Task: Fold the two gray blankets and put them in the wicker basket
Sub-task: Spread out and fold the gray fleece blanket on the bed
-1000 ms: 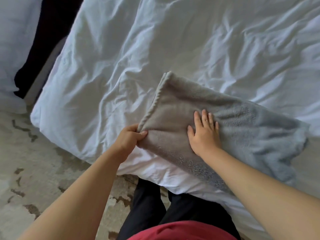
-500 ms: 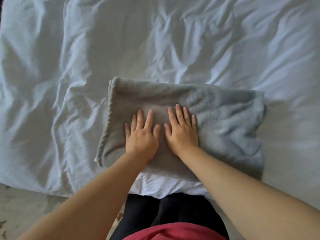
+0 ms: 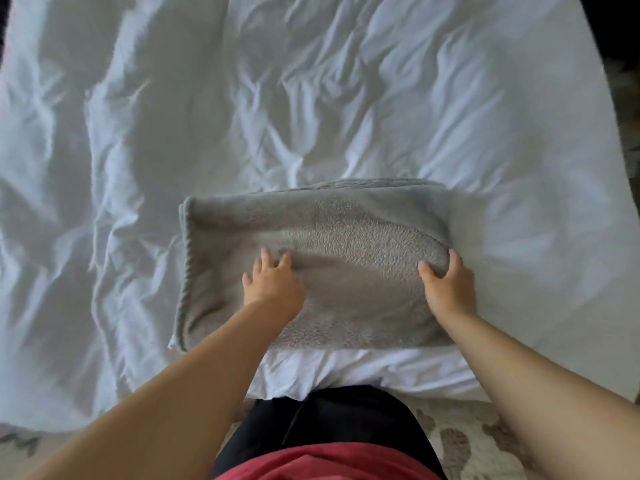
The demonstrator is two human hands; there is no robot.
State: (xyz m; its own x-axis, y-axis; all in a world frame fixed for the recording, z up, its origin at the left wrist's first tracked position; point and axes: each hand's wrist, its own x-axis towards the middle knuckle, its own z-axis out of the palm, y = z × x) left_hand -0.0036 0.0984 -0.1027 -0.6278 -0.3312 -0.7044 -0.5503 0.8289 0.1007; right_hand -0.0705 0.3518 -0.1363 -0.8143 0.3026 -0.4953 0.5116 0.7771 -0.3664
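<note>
Under both hands lies a folded gray blanket, resting on the rumpled white sheet near the edge of the bed closest to the person. The left hand lies flat on the blanket, palm down, with its fingers spread and pressed into the fleece; it holds nothing. Left of these fingers runs the stitched border of the blanket. The right hand is at the right end of the blanket, where its thumb presses on top and the other fingers curl around the folded edge, so it grips the cloth there. Beyond all the fingertips the blanket's far fold shows several stacked layers. Only one blanket is visible.
</note>
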